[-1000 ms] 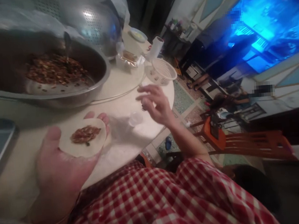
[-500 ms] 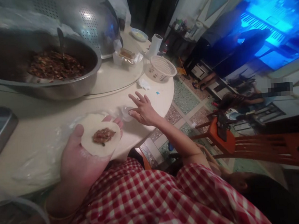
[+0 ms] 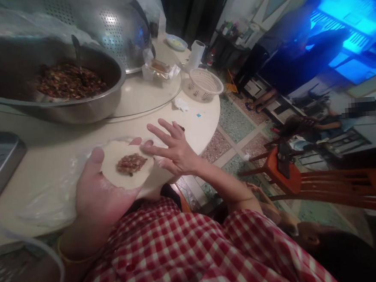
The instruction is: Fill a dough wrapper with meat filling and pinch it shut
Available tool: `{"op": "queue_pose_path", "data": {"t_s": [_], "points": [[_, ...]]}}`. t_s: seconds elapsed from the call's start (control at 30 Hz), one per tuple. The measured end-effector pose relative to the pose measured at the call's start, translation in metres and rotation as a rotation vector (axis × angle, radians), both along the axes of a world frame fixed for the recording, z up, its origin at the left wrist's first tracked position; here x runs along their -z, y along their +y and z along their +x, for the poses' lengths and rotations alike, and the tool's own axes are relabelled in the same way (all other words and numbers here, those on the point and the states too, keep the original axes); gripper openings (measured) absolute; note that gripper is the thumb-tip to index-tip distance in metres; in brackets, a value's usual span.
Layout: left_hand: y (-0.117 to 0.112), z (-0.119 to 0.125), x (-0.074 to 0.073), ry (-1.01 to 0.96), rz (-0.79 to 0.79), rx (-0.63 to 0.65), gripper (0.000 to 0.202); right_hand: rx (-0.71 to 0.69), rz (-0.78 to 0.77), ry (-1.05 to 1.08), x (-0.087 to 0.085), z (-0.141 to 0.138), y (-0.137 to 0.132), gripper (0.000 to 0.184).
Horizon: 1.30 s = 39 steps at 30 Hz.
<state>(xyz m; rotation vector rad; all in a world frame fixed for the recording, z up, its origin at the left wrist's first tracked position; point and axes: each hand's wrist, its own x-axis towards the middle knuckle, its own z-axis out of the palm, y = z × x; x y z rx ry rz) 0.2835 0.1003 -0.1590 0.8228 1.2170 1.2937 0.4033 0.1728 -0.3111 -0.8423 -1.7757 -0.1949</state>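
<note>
Our left hand [image 3: 98, 194] lies open, cradling the dumpling wrapper [image 3: 112, 157] with filling [image 3: 131, 163] at its centre, by the near edge of the tabletop [image 3: 160, 110]; our right hand [image 3: 173, 154], spread wide and empty, touches its rim. Best we keep the palm level and touch only bare dough

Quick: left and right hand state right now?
Left hand: open, palm up, dough wrapper with filling resting on it.
Right hand: open, fingers spread, holding nothing, fingertips at the wrapper's edge.
</note>
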Motion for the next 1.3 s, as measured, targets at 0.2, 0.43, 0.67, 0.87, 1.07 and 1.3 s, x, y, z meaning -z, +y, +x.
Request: {"op": "queue_pose_path", "data": {"t_s": [0.2,0.43,0.67,0.87,1.07,1.3], "points": [[0.002,-0.001,-0.006,-0.023,0.020,0.040,0.064,-0.015,-0.057,-0.059,0.000,0.001,-0.023,0.057],[0.004,0.001,-0.009,-0.032,0.030,0.069,0.064,-0.132,-0.027,-0.047,0.013,-0.015,-0.036,0.064],[0.011,-0.002,-0.006,-0.095,0.060,0.022,0.067,0.154,-0.380,0.191,0.016,0.009,0.024,0.043],[0.015,-0.001,-0.004,-0.128,0.033,-0.017,0.067,0.075,-0.451,0.110,0.012,0.008,0.044,0.050],[0.016,0.004,-0.002,-0.088,0.000,-0.015,0.064,0.087,-0.255,0.219,-0.008,0.018,0.011,0.052],[0.019,0.003,0.003,-0.202,-0.069,0.030,0.054,-0.130,-0.221,-0.042,-0.059,0.006,-0.010,0.044]]}}
